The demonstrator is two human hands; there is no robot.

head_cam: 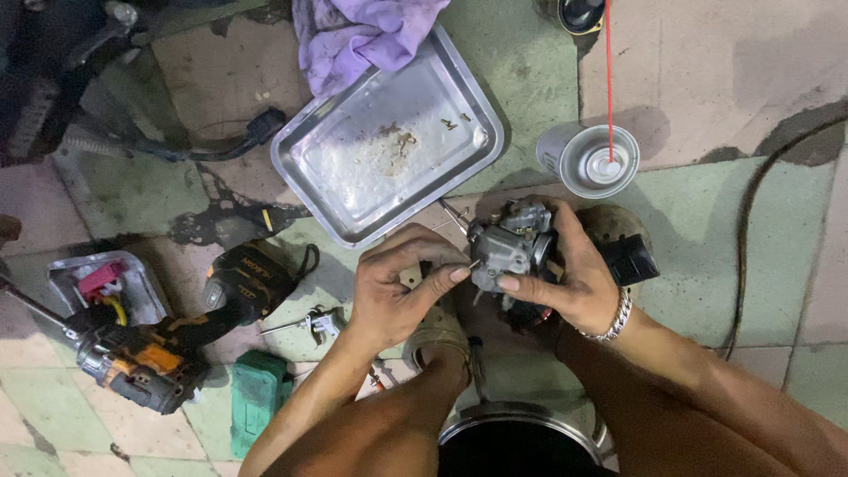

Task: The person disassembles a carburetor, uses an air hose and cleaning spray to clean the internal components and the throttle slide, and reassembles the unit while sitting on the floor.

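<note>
The work area was a stained floor of pale green and pink tiles, seen from above. At centre, the right hand was closed around a grey metal carburettor, with the thumb across its front face and the fingers wrapped behind it. The left hand was pinched narrow, thumb and forefinger gripping a thin metal tool whose tip met the left side of the carburettor. A silver chain bracelet sat on the right wrist.

Just beyond the hands lay a shallow steel tray with gritty residue and a few small parts in it. A purple rag overlapped its far edge. A spray can with a red straw stood just right of the tray. At left lay an orange and black cordless drill, a smaller tray of oddments and a green case. A black cable ran along the right side. A round steel rim sat between the forearms.
</note>
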